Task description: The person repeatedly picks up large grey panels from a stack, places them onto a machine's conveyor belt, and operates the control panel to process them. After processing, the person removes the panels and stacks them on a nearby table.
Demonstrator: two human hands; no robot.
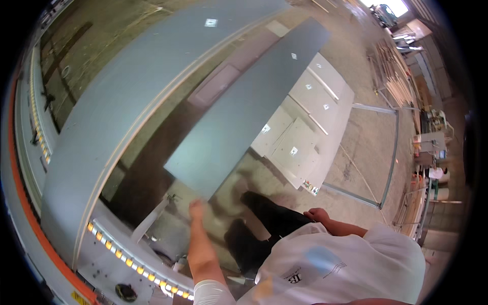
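A long grey panel point(244, 107) stretches away from me, its near end beside my left hand point(196, 209). That hand is at the panel's near corner, with its fingers blurred and partly hidden, so I cannot tell whether it grips the edge. My right hand point(317, 215) hangs by my thigh, fingers curled in with nothing visible in them. To the right of the long panel lies a stack of pale boards point(305, 127) with small white labels and narrow strips on top.
On the left a large grey sheet point(137, 86) lies along a machine with a roller rail point(127, 261) and an orange edge point(35, 223). A metal frame point(394, 152) stands right of the pale boards. Long timber pieces point(399, 84) and shelving line the far right.
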